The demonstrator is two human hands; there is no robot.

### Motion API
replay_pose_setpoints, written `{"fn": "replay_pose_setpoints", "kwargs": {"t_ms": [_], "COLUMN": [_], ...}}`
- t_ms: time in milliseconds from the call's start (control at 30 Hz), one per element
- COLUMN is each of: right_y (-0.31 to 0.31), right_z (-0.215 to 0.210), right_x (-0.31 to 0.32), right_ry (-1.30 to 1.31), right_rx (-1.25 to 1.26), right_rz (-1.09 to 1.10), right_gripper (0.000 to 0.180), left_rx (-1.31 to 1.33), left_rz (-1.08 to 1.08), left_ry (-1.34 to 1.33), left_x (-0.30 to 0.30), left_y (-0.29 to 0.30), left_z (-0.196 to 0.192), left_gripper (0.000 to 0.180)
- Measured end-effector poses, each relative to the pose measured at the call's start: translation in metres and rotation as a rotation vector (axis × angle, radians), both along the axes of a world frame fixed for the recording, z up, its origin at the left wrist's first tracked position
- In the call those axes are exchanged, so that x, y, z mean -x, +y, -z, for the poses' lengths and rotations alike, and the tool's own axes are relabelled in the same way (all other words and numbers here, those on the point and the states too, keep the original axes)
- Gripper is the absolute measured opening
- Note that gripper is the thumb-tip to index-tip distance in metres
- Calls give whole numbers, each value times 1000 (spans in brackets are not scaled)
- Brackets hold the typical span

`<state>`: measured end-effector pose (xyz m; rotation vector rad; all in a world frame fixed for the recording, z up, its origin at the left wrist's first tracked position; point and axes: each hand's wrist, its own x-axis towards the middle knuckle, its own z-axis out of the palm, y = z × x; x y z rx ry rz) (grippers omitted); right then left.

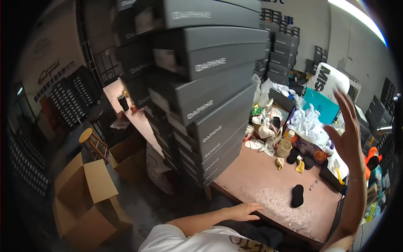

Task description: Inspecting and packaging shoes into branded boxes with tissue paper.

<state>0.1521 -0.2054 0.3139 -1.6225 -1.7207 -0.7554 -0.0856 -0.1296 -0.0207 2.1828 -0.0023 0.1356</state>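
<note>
Stack: dark grey boxes point(226, 105) with lids on, piled tall at the left of the pink tabletop point(241, 174); their contents are hidden.
Left hand point(245, 211): low by the tabletop's near edge, fingers stretched out and a little parted, holding nothing; contact with the edge is hard to tell.
Right hand point(351, 136): raised at the right, thumb and fingers spread wide, gripping nothing.
Black pad point(297, 196): lying flat on the tabletop between the two hands (rounded at both ends, slightly pinched midway).
Jar point(283, 149): upright, with something tan inside, just beside a bottle point(289, 135) with an orange cap.
Black box point(329, 170): lidless, holding something white and a yellow handle point(339, 174).
Teal box point(321, 105): tilted behind a white crumpled heap point(308, 124).
Cardboard carton point(86, 206): on the floor at left, flaps open.
</note>
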Motion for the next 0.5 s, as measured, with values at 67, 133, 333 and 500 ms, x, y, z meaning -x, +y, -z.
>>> {"fn": "replay_pose_setpoints", "kwargs": {"t_ms": [67,133,333,500], "right_y": [51,83,127,125], "right_z": [-68,-128,-163,-183], "right_x": [88,146,231,119], "right_ry": [-264,-496,-653,-229], "right_rx": [-211,-411,-178,-136], "right_rz": [-240,-310,103,-225], "right_gripper": [77,87,86,70], "left_rx": [22,75,41,9], "left_rz": [-18,51,137,99], "left_ry": [-84,-57,-92,-131], "left_x": [8,-1,12,24], "left_y": [3,-2,0,8], "left_z": [-9,-24,-16,-9], "left_gripper": [49,48,49,50]}}
